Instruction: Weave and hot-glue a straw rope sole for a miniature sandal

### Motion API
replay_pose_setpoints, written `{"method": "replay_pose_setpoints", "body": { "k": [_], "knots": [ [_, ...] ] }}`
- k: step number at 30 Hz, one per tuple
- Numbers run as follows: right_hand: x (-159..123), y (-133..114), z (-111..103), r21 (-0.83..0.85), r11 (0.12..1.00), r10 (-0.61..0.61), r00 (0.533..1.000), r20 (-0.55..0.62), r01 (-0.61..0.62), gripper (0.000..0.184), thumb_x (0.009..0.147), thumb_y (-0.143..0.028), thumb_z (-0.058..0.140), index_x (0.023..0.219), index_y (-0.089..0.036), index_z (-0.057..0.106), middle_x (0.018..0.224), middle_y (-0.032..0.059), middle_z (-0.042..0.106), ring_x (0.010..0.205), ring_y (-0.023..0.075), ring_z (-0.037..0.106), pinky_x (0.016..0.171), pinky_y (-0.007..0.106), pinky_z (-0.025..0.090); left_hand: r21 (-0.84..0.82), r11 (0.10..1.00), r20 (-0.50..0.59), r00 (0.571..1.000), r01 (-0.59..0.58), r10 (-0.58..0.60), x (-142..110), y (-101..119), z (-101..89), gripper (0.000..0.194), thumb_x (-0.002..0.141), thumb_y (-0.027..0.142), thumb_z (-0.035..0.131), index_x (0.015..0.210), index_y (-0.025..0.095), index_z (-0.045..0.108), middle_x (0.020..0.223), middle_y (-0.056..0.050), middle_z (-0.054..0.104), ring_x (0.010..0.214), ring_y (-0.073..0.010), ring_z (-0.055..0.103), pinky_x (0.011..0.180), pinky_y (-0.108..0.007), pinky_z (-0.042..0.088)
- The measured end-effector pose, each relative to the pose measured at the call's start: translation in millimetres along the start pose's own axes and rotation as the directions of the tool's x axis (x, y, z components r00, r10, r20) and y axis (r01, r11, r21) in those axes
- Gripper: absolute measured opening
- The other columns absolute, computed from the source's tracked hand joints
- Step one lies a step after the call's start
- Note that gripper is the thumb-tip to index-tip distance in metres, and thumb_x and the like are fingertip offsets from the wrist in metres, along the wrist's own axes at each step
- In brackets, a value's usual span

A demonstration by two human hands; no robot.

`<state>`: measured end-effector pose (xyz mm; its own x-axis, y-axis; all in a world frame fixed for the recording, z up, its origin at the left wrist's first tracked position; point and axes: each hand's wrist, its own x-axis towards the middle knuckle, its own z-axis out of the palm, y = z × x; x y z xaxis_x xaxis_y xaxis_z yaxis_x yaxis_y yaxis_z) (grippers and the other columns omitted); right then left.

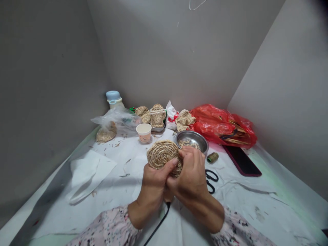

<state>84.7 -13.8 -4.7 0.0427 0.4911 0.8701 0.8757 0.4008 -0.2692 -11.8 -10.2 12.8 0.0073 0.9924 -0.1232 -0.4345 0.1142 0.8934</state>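
The left hand (156, 176) and right hand (191, 169) are holding the disc (162, 153) above the middle of the tabletop (118, 191), the left grip pinching its near edge, the right grip its right edge. A cord (164, 214) is trailing below. Beyond, the bowl (202, 140) is sitting right of the cup (144, 135); scissors (217, 177) are lying nearer, right.

In the grip (189, 169), a tan woven-straw disc (161, 154) with spiral rows; nearer, dark-flecked pale pink fabric sleeves (109, 225); beyond, a white-and-peach paper cup (144, 137); beyond-right, a red plastic bag (207, 121).
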Motion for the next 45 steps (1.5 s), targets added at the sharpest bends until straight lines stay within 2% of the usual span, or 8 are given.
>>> {"method": "replay_pose_setpoints", "body": {
  "k": [3,8,16,32,37,45],
  "knots": [
    [0.2,-0.5,-0.8,-0.003,1.000,0.002,1.000,0.009,-0.002,0.036,0.069,-0.014,0.055,0.104,-0.017,0.047,0.099,0.0143,0.056,0.098,0.0317,0.053,0.084,0.053,0.047,-0.017,1.000,0.018,1.000,0.015,-0.014,-0.5,-0.7,-0.7,0.029,0.062,0.028,0.084,0.084,0.011,0.075,0.085,-0.009,0.077,0.076,-0.0208,0.068,0.073,-0.031,0.055],
    [0.8,-1.6,-1.5,-0.002,1.000,-0.004,1.000,0.005,0.004,0.034,0.069,-0.014,0.055,0.102,-0.016,0.047,0.099,0.0150,0.056,0.098,0.0320,0.053,0.084,0.054,0.047,0.000,1.000,-0.032,0.999,0.005,-0.005,-0.6,-2.5,-0.4,0.031,0.061,0.026,0.084,0.086,0.011,0.075,0.087,-0.009,0.077,0.077,-0.0207,0.068,0.075,-0.032,0.055],
    [-0.4,-1.3,-1.1,-0.009,1.000,-0.006,1.000,0.005,0.006,0.036,0.068,-0.014,0.055,0.104,-0.017,0.047,0.099,0.0141,0.055,0.096,0.0325,0.053,0.083,0.054,0.047,0.016,1.000,-0.034,0.999,0.010,-0.009,1.3,-4.3,-0.6,0.032,0.058,0.027,0.084,0.085,0.011,0.076,0.086,-0.009,0.077,0.077,-0.0217,0.068,0.074,-0.032,0.055],
    [1.3,-2.9,-1.9,-0.027,1.000,-0.009,1.000,0.002,0.009,0.032,0.069,-0.014,0.054,0.100,-0.016,0.047,0.097,0.0154,0.056,0.095,0.0318,0.053,0.080,0.051,0.048,0.010,1.000,0.029,0.999,-0.016,0.016,-2.5,-2.9,-2.0,0.029,0.068,0.027,0.081,0.091,0.011,0.075,0.094,-0.011,0.077,0.083,-0.0213,0.068,0.078,-0.032,0.055],
    [0.8,-2.1,-0.7,-0.038,0.999,-0.012,1.000,-0.007,0.012,0.031,0.069,-0.014,0.054,0.100,-0.016,0.047,0.097,0.0149,0.056,0.094,0.0312,0.053,0.081,0.051,0.048,0.004,1.000,0.009,1.000,-0.001,0.001,-0.1,-4.1,-2.4,0.030,0.065,0.026,0.082,0.088,0.010,0.075,0.090,-0.010,0.077,0.079,-0.0211,0.068,0.075,-0.032,0.055],
    [0.7,-1.0,-0.1,-0.028,1.000,-0.011,1.000,-0.010,0.011,0.032,0.069,-0.013,0.054,0.100,-0.018,0.046,0.096,0.0135,0.055,0.094,0.0307,0.053,0.081,0.051,0.048,0.017,1.000,0.007,1.000,-0.003,0.003,-0.6,-3.2,-1.1,0.031,0.065,0.026,0.082,0.091,0.011,0.075,0.097,-0.010,0.076,0.079,-0.0195,0.068,0.075,-0.030,0.055]
  ]
}}
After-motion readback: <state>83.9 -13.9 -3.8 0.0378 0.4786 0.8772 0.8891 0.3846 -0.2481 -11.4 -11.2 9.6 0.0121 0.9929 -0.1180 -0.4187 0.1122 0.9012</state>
